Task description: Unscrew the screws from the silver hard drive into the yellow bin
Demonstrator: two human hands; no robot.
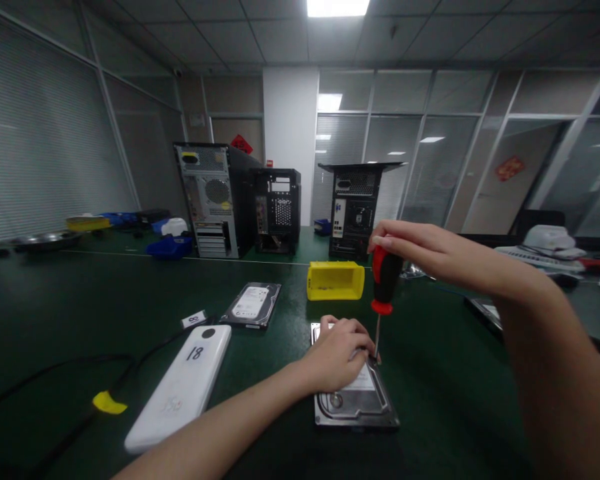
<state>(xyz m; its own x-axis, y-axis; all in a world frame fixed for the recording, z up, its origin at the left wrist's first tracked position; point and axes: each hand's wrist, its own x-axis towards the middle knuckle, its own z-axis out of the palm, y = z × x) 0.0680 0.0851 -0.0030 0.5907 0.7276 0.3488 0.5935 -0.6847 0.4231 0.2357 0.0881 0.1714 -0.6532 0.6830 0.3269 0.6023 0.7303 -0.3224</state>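
A hard drive (355,408) with a silver cover and white label lies flat on the green table in front of me. My left hand (337,357) rests over its upper part, fingers bent round it and pressing it down. My right hand (405,243) has hold of a red and black screwdriver (386,280) by the top of its handle. The screwdriver stands nearly upright, with its tip at the drive's right edge, close to my left fingertips. Whether the tip sits in a screw is too small to tell.
A second hard drive (251,305) and a white device marked 18 (185,387) lie to the left, beside a black cable (153,350). Behind the drive is a yellow bin (335,281). Computer towers (215,200) stand farther back; a blue bin (170,247) is at left.
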